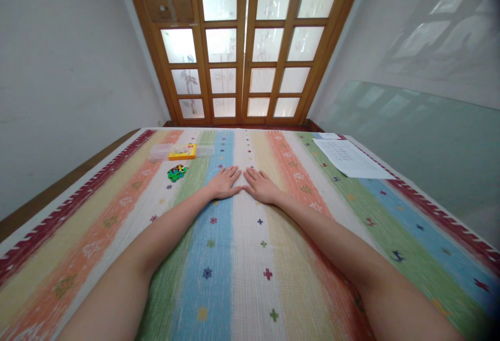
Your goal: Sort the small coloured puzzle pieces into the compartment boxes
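My left hand (225,182) lies flat on the striped tablecloth (211,289), its fingers stretched out over the blue and white stripes. Beside it, my right hand (261,185) rests palm down in the same way, over the white and yellow stripes. The two thumbs come close together in the middle; whether they touch I cannot tell. Neither hand holds anything. Left of my left hand is a small pile of colourful pieces (177,173), mostly green and blue, too small to make out singly. Just behind the pile lies a clear plastic box (160,152) with a yellow box (182,152) at its middle.
Printed paper sheets (347,159) lie at the far right of the table. A glass panel (422,138) leans along the right wall. Beyond the table's far edge stand wood-framed glass doors (241,44). A plain wall (70,54) runs along the left.
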`<state>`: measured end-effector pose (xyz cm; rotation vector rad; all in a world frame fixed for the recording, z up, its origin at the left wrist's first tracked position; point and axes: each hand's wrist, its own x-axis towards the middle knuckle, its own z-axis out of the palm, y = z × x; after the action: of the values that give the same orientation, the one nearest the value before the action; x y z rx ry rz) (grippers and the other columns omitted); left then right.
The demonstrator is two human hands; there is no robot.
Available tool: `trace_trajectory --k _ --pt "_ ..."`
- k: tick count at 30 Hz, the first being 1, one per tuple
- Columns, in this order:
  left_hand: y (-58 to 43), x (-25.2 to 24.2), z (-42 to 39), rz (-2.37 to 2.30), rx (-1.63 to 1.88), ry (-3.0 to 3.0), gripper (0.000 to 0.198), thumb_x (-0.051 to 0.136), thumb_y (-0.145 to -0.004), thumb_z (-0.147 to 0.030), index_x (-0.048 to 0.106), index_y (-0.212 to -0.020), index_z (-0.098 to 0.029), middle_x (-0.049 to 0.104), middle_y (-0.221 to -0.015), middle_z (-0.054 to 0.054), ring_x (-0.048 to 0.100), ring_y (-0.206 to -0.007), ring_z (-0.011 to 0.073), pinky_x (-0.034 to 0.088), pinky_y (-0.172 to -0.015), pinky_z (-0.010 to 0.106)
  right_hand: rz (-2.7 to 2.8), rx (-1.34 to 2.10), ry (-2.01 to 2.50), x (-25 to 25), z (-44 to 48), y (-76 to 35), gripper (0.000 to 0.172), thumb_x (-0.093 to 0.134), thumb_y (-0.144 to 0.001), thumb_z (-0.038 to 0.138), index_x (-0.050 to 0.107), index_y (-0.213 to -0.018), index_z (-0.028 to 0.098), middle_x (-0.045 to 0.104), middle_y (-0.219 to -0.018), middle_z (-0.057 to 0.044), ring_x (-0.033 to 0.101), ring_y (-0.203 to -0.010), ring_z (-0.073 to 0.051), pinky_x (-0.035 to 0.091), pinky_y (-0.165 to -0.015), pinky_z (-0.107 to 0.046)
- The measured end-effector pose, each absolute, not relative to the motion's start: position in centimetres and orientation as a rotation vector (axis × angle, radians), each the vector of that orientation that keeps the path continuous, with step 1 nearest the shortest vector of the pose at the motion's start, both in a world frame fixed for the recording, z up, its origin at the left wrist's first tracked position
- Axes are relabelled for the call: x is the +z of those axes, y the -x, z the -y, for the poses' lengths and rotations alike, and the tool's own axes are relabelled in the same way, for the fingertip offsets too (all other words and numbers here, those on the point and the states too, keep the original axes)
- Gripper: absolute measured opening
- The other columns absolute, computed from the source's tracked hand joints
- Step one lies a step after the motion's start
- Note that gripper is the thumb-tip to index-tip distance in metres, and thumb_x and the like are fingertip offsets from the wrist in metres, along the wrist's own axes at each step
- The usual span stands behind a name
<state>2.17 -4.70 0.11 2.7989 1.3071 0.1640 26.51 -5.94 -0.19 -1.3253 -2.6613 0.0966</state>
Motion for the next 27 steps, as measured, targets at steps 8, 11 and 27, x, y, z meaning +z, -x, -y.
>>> trace_trajectory --k 8,11,27 --pt "-2.2 0.4 4.9 -1.300 0.177 -2.772 0.081 0.030 -0.101 -0.067 0.028 -0.165 -0.017 0.021 -0.173 0.014 0.017 -0.161 0.0293 0.010 -0.129 0.048 2.653 0.119 1.316 0.0 6.1 -26.4 0.080 0.019 -0.105 0.067 0.030 -0.166 0.017 0.026 -0.170 -0.013 0.022 -0.159 -0.031 0.018 -0.129 -0.053" --pt "-2.3 0.7 5.0 -1.296 0.197 -2.747 0.081 0.033 -0.100 -0.067 0.030 -0.165 -0.019 0.021 -0.173 0.013 0.018 -0.161 0.0293 0.010 -0.129 0.049 2.636 0.131 1.290 0.1 6.1 -26.5 0.077 0.023 -0.105 0.065 0.033 -0.165 0.018 0.029 -0.169 -0.013 0.024 -0.158 -0.032 0.019 -0.128 -0.054" --pt "16.0 2.7 5.1 -2.033 0.823 -2.237 0.041 0.044 -0.096 -0.038 0.073 -0.118 -0.020 0.069 -0.134 0.010 0.057 -0.130 0.0277 0.041 -0.117 0.045 2.128 0.227 1.270 1.7 5.3 -28.6 0.035 0.044 -0.101 0.036 0.072 -0.087 0.021 0.074 -0.091 -0.008 0.065 -0.085 -0.023 0.044 -0.077 -0.032"
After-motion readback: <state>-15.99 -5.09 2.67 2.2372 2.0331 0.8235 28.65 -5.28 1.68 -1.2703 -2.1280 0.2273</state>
